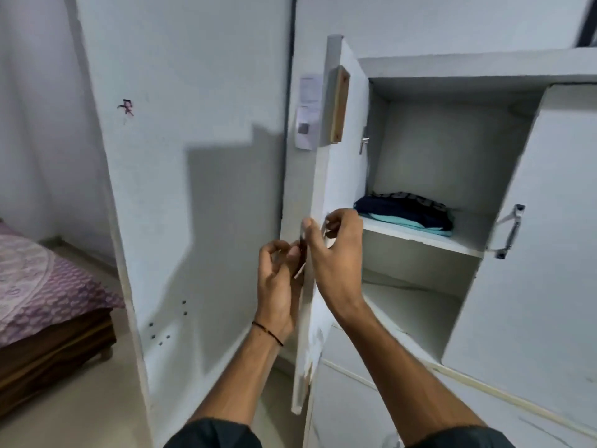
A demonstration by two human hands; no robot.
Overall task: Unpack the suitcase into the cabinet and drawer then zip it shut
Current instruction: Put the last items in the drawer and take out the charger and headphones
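The cabinet (452, 64) stands open, and its left door (347, 176) is swung out edge-on towards the camera. Both hands meet at that door's edge, about halfway up. The right hand (336, 250) grasps the edge, with the thumb on the outer face and the curled fingers on the inner face. Just left of the door, the left hand (279, 279) pinches a small dark piece (302, 250) against the edge. It is too blurred to name and may be a latch or handle. A dark thread circles the left wrist.

Right of the door, folded clothes (407, 210) lie on the upper shelf (420, 236), a dark navy piece on top of a pale teal one. Further right, the other door (533, 253) is partly open and carries a metal handle (510, 231). A wooden block (338, 105) is fixed high on the left door's inner face. Well left of the door is a bed (42, 286) with a purple patterned cover.
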